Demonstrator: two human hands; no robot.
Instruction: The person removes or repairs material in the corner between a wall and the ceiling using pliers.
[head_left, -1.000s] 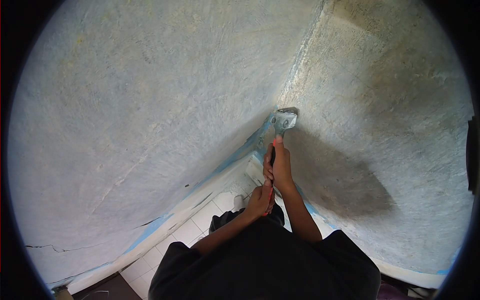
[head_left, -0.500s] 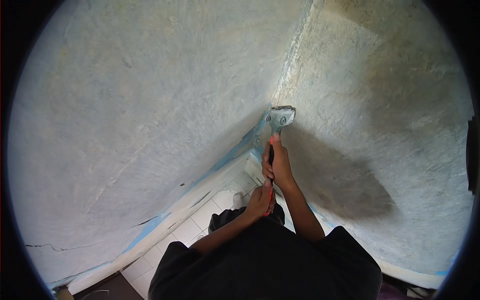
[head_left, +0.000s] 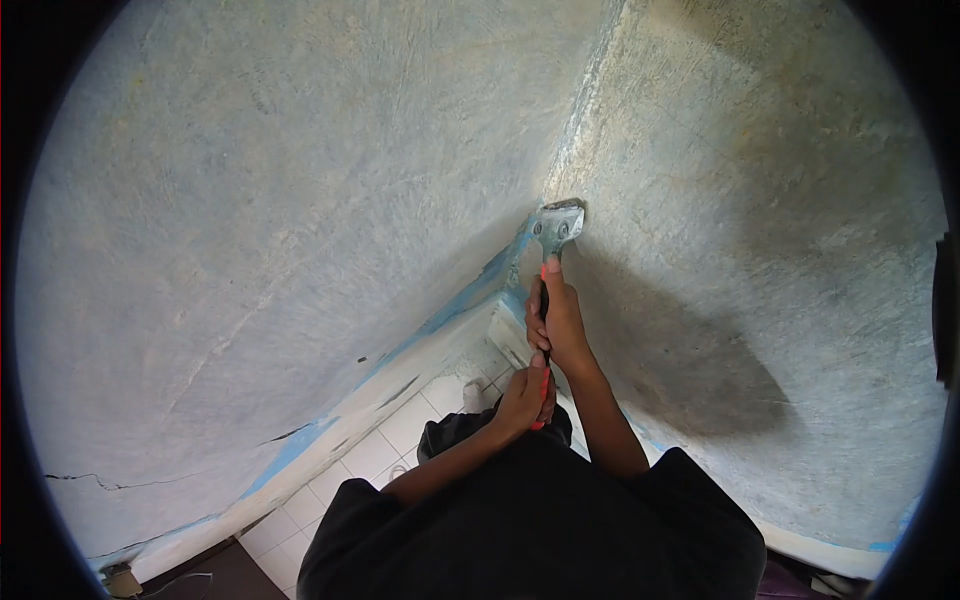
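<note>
Head view: nearest, the person's left hand [head_left: 524, 398] clenches the red end of a scraper [head_left: 558, 228]; the right hand [head_left: 560, 328] grips the handle higher. Beyond, the blade presses into the wall corner [head_left: 575, 120]. A flat blade and even two-handed pressure should serve best.

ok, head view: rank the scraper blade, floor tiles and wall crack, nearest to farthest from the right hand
The right hand grips the scraper.
1. Blade: just above the hand, in the corner where the walls meet.
2. Floor tiles: below and left of the hand, at the foot of the wall.
3. Crack: far left, low on the left wall.
</note>
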